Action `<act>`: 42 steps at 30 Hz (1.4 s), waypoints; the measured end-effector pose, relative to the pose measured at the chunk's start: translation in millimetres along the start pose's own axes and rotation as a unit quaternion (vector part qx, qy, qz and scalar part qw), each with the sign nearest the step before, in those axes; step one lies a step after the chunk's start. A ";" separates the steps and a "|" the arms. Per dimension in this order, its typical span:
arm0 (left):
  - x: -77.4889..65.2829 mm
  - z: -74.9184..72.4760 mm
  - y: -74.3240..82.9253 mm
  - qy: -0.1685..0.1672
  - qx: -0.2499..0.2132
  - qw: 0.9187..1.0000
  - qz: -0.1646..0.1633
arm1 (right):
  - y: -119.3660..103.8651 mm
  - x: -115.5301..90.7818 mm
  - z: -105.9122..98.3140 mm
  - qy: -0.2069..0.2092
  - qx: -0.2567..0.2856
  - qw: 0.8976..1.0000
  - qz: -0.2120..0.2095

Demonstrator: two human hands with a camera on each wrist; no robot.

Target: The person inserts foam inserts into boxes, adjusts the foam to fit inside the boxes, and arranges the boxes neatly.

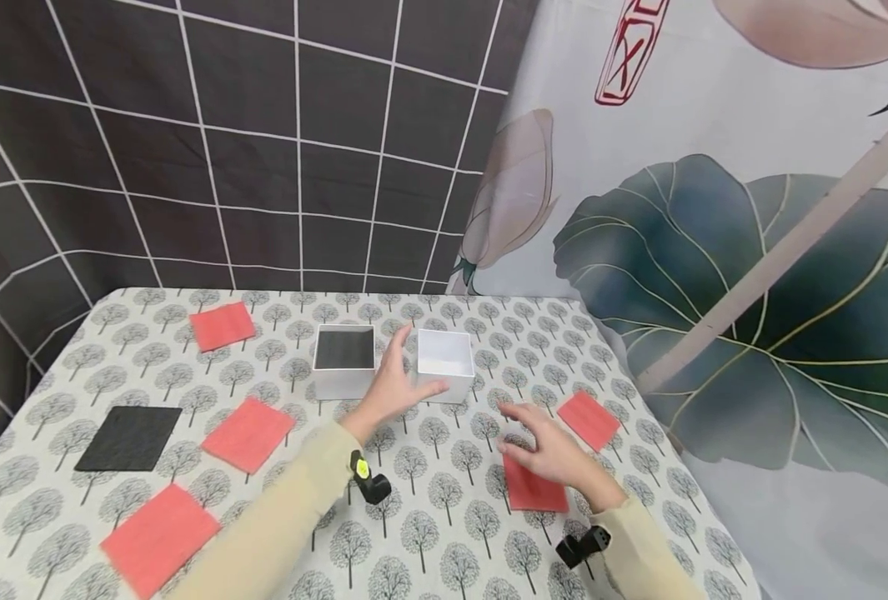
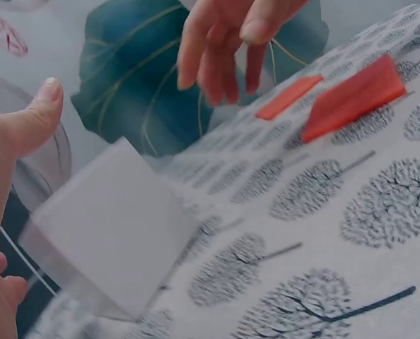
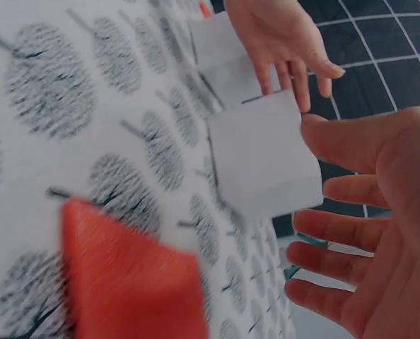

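Two small white boxes stand side by side at the middle back of the table. Dark grey fills the inside of the left box (image 1: 338, 385), while the right box (image 1: 454, 390) shows a white inside. My left hand (image 1: 393, 385) is between them, fingers extended and thumb spread toward the front of the right box. Over a red square cloth (image 1: 537, 493) hovers my right hand (image 1: 550, 448), its fingers loosely bent and holding nothing. In the right wrist view, that hand's thumb (image 3: 344, 141) overlaps the edge of the nearer white box (image 3: 266, 155).
Another red cloth (image 1: 589, 420) lies right of my right hand. On the left side are a black square cloth (image 1: 128, 438) and red cloths at the back (image 1: 222, 326), middle (image 1: 248, 435) and front (image 1: 160, 540). A dark gridded curtain (image 1: 248, 167) hangs behind the table.
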State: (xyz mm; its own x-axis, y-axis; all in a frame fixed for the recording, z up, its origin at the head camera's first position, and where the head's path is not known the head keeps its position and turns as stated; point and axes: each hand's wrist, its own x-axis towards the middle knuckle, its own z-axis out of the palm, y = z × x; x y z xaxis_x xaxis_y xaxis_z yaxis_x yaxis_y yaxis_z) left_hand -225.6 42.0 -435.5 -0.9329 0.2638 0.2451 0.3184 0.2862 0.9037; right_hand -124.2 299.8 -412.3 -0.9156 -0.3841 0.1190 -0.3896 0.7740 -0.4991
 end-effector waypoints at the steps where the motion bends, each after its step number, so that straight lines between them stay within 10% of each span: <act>1: 0.1 2.0 -3.3 -0.001 -0.001 1.000 -0.005 | 1.5 -3.4 -0.1 -0.010 0.002 1.000 0.002; 18: 5.5 21.8 -50.0 -0.011 -0.042 0.996 -0.077 | 20.6 -43.2 11.7 -0.131 -0.019 0.991 0.024; 42: 21.5 25.0 -60.7 -0.050 -0.121 0.991 -0.041 | 30.7 -38.8 13.0 -0.116 -0.053 0.992 0.016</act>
State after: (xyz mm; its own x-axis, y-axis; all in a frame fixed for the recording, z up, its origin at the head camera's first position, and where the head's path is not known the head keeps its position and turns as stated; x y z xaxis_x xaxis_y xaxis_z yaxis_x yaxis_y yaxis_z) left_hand -260.8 53.4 -493.8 -0.9289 0.3420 0.1420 0.1809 0.0845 0.9799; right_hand -99.3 331.9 -443.4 -0.8847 -0.4545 -0.1032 -0.3798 0.8314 -0.4057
